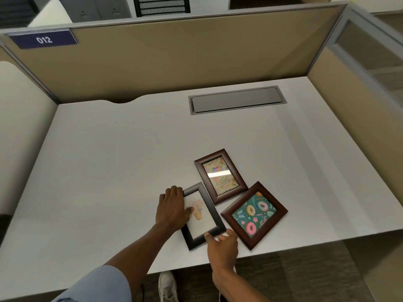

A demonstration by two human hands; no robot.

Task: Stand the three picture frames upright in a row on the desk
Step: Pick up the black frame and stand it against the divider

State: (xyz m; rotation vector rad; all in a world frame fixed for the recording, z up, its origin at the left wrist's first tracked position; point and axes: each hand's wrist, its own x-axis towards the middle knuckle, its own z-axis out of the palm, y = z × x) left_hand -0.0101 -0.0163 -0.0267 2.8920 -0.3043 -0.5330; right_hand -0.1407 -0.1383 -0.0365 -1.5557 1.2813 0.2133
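Three picture frames lie flat near the front edge of the white desk (109, 160). A black frame (209, 214) with a pale flower picture is nearest me. My left hand (172, 208) rests on its left side, thumb on the glass. My right hand (222, 247) grips its near bottom edge. A brown frame (220, 175) with a colourful birthday card lies just behind it. A second brown frame (254, 214) with a doughnut picture lies to the right, touching the black frame's corner.
A grey cable hatch (237, 100) is set into the desk at the back. Tan partition walls (174, 57) close the desk at the back and both sides. A blue tag reading 012 (43, 39) hangs at upper left. My shoe (168, 286) shows below the desk edge.
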